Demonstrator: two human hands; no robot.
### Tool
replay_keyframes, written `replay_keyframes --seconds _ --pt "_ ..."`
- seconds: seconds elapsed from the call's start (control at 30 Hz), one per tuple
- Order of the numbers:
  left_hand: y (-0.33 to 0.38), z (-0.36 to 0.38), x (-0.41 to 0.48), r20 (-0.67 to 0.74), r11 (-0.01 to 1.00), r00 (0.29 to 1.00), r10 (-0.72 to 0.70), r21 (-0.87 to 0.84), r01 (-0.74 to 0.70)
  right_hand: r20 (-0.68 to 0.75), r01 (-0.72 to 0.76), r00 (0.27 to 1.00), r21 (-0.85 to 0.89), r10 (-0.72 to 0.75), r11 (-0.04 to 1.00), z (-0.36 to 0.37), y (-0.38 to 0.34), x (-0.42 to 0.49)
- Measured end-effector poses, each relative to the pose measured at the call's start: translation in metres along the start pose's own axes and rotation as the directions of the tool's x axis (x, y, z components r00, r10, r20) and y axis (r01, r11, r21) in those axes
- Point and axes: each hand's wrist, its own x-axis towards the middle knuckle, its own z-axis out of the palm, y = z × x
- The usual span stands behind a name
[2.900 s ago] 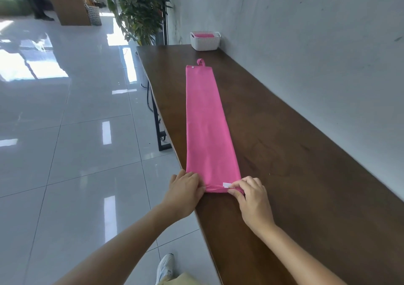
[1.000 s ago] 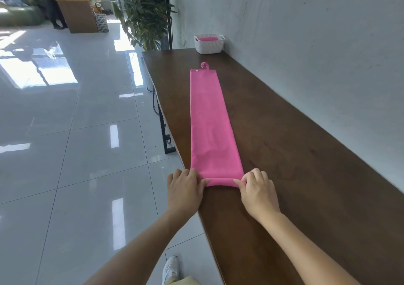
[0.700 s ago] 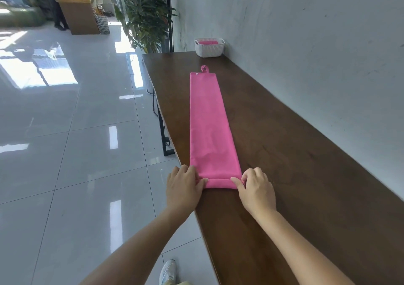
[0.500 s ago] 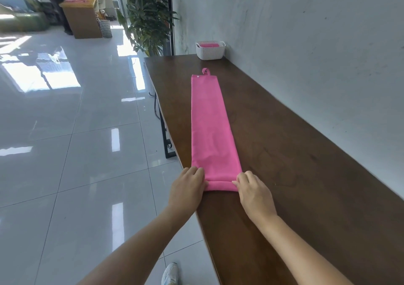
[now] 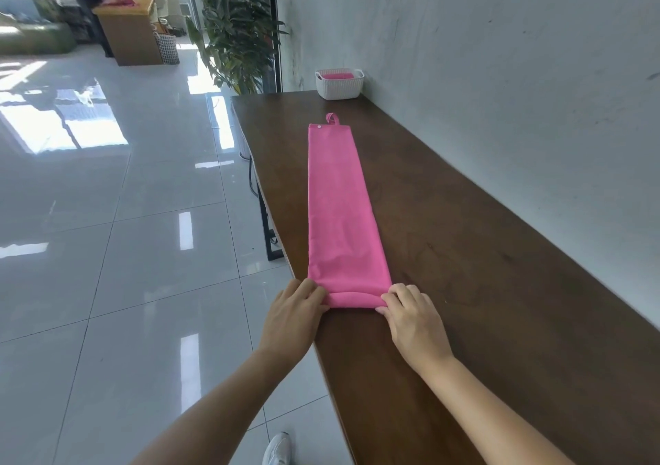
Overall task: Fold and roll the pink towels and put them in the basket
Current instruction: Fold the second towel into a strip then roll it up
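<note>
At six o'clock, our left hand [image 5: 291,316] and right hand [image 5: 414,321] pinch the pink towel [image 5: 339,196] at its rolled end, for even winding.

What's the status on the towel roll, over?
Hands: left hand, right hand pinch the rolled near end. Just started: pink towel mostly flat on table. Nothing on it before the basket.

The towel [image 5: 341,211] was matt pink cloth, the table [image 5: 482,286] dark, smooth wood, the basket [image 5: 339,88] white woven-look plastic, the floor [image 5: 107,232] glossy tile.
</note>
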Motion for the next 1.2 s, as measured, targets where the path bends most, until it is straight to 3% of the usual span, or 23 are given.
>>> replay_keyframes --seconds 0.13,0.33,0.5,0.63,0.73,0.87,1.0,1.2 --pt "0.003 -0.004 0.010 0.043 0.998 0.997 -0.066 -0.001 0.066 0.020 -0.049 0.999 0.042 0.049 0.998 -0.003 0.001 0.009" --pt "0.006 -0.017 0.022 0.254 0.985 0.953 -0.166 -0.004 0.172 0.159 -0.160 0.977 0.127 0.139 0.979 -0.011 -0.002 0.009" --pt "0.010 -0.028 0.028 0.470 0.948 0.845 -0.256 -0.049 0.315 0.244 -0.258 0.948 0.220 0.203 0.941 -0.022 -0.004 -0.002" --pt "0.007 -0.030 0.029 0.544 0.837 0.764 -0.347 -0.187 0.514 0.329 -0.400 0.894 0.278 0.305 0.873 -0.032 -0.007 0.000" --pt "0.008 -0.027 0.025 0.446 0.819 0.798 -0.404 -0.212 0.533 0.302 -0.423 0.891 0.278 0.340 0.862 -0.028 -0.010 0.003" --pt "0.017 -0.022 0.013 0.153 0.898 0.928 -0.340 -0.242 0.368 0.161 -0.466 0.885 0.267 0.437 0.844 -0.019 -0.017 0.005" --pt "0.021 -0.013 0.001 0.034 0.978 0.990 -0.135 -0.158 0.139 -0.092 -0.310 0.947 -0.002 0.309 0.951 -0.012 -0.024 0.002" --pt "0.011 -0.006 -0.015 -0.065 0.995 0.996 0.067 -0.064 -0.072 -0.154 -0.146 0.978 0.002 0.144 0.989 -0.003 -0.018 -0.006"
